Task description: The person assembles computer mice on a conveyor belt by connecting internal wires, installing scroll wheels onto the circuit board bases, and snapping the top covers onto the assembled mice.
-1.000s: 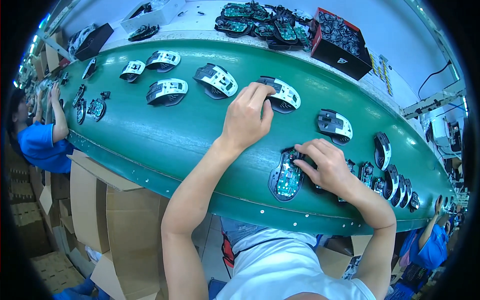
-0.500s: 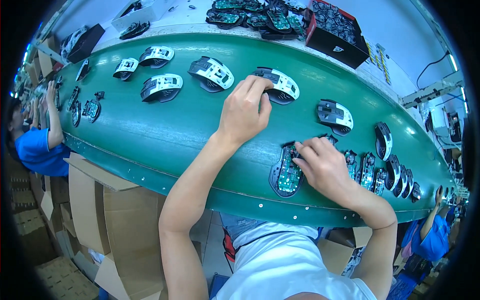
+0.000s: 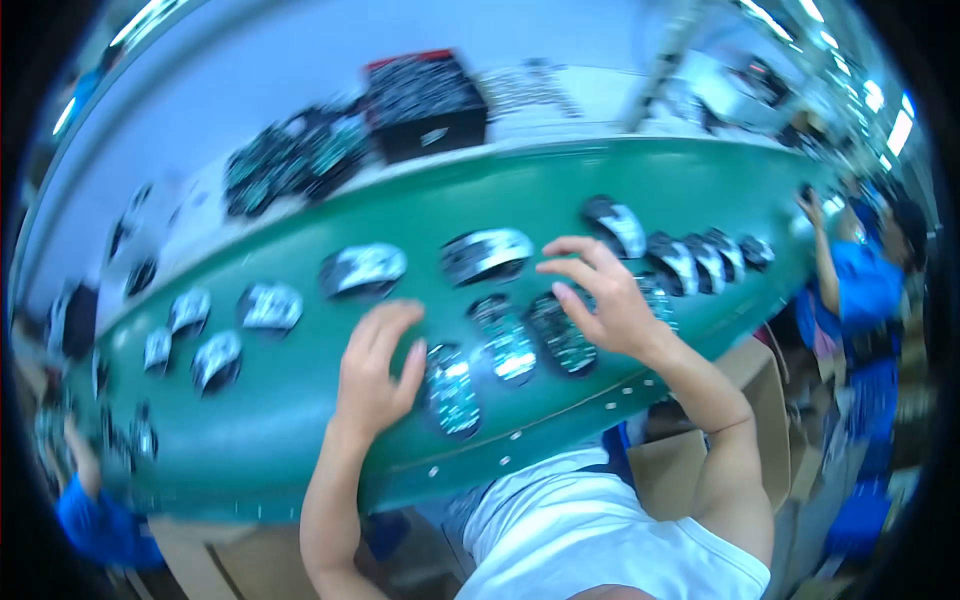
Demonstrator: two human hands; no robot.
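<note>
Green conveyor belt curves across a bright, blurred factory room, pale counter beyond it; left hand rests flat, fingers spread, holding nothing, an open mouse base just right of it. Right hand hovers fingers wide over another open base. Black-and-red parts box sits far beyond both hands; brown cardboard cartons below the right forearm.

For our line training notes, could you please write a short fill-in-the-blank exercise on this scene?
1. The belt is coloured ____.
2. The mouse base lies beside the ____ hand.
3. The right hand hangs over the belt with fingers ____.
4. The black box stands on the ____ table beyond the belt.

Missing words: green; left; spread; white
</note>
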